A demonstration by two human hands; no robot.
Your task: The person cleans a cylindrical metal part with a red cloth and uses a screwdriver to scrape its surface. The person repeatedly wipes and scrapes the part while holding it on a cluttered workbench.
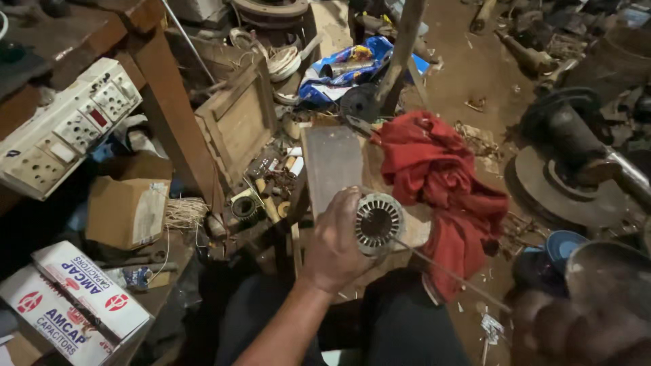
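My left hand [333, 242] grips a small round metal motor stator [378, 222] with slotted inner teeth, held over my lap with its open face toward me. A thin rod [451, 274] runs from the stator's lower edge toward the bottom right. There my right hand [576, 329] shows as a blurred shape close to the camera. It seems to hold the rod's far end, but the grip is too blurred to make out.
A red cloth [441, 176] lies on a small wooden stool [332, 159] ahead. On the left stand an open wooden box of small parts [261, 152], a switchboard [64, 125], cardboard boxes [125, 210] and white cartons [74, 305]. Motor housings [569, 169] sit on the dirt floor at right.
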